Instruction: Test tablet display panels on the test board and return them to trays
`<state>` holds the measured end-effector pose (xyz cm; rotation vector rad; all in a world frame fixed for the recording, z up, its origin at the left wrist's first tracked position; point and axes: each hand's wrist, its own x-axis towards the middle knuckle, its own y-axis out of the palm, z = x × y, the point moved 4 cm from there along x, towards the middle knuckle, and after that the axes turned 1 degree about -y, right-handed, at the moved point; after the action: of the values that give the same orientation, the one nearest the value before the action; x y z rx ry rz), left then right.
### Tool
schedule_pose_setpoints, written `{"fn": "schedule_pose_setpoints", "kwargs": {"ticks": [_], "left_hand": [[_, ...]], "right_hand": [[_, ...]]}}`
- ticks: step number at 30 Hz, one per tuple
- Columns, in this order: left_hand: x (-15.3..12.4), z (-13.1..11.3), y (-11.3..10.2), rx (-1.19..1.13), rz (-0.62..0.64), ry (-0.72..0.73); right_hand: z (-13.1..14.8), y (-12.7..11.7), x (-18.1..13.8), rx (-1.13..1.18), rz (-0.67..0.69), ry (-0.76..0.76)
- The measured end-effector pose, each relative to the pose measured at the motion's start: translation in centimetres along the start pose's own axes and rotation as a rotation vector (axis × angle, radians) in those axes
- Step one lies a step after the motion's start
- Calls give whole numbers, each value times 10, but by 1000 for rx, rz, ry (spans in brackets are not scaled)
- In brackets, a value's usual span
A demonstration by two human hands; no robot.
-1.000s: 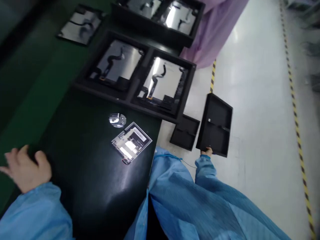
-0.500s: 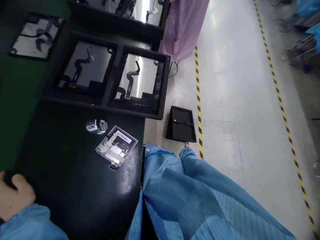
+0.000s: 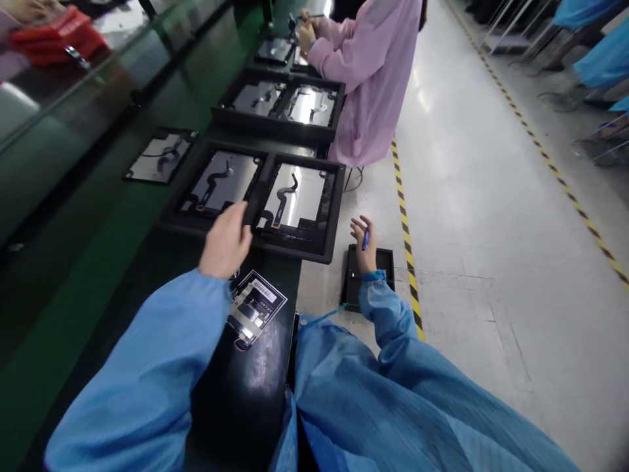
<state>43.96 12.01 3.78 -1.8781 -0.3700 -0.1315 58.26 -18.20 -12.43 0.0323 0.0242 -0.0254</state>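
Observation:
My left hand (image 3: 225, 242) is at the front of a black two-compartment tray (image 3: 314, 254), by its middle divider. Its thumb stands apart from the fingers; whether it touches the tray I cannot tell. Each compartment holds a tablet screen panel, the left one (image 3: 230, 174) darker and the right one (image 3: 304, 190) bright, both with a dark flex cable. My right hand (image 3: 366, 252) is raised beyond the table edge with a slim blue pen-like tool (image 3: 365, 238) between its fingers, the other fingers spread. Below my left hand lies a circuit board with a battery (image 3: 258, 308).
Another black tray (image 3: 278, 124) with panels stands behind, beside a co-worker in a pink coat (image 3: 368, 85). A loose panel (image 3: 161, 156) lies to the left. A black box (image 3: 354, 288) is on the floor below my right hand, near striped tape (image 3: 403, 223).
My left hand has come from the lower left to the tray's front. My right hand has risen into fuller view with the blue tool. The view has tilted up, showing the co-worker.

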Motion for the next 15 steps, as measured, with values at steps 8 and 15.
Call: {"fn": "schedule_pose_setpoints", "kwargs": {"ticks": [8, 15], "left_hand": [[26, -39, 77, -93, 174, -220], [40, -30, 73, -335, 75, -432]], "right_hand": [[52, 68, -45, -230, 142, -365], [52, 67, -44, -265, 104, -348]]}}
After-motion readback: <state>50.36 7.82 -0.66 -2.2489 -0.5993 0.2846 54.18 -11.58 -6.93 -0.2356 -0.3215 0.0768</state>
